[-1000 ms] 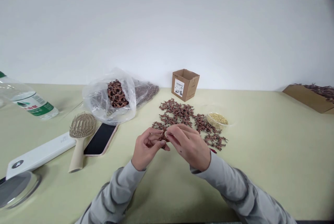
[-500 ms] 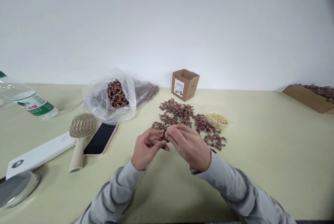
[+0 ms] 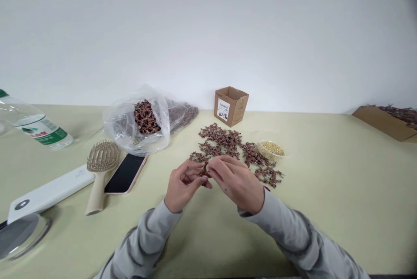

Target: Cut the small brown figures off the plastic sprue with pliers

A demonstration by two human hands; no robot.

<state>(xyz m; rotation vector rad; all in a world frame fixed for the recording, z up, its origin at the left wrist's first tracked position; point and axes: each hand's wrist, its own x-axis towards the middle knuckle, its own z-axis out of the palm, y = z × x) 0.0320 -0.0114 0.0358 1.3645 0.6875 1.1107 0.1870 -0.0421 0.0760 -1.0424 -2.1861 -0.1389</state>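
Observation:
My left hand [image 3: 184,185] is closed around a small brown figurine [image 3: 204,171], which looks like a tiny animal and is mostly covered by fingers. The fingertips of my right hand [image 3: 235,180] are pinched together against it, and whatever they hold is too small to make out. Just beyond both hands spreads a pile of similar brown figurines [image 3: 224,141] with dark tips. To the right of the pile stands a clear tub [image 3: 273,150] of tiny gold pieces. A small red object [image 3: 267,188] peeks out beside my right wrist.
An open cardboard box [image 3: 235,109] stands at the back. Left are a plastic bag [image 3: 163,136] of figurines, a phone [image 3: 125,175], a hairbrush [image 3: 97,183], a white long case [image 3: 48,192], a round clear lid [image 3: 21,235] and a bottle [image 3: 42,129]. A cardboard tray [image 3: 384,123] lies far right.
Almost nothing differs. Both hands stay together at the figurine, with only a very slight shift of the fingers.

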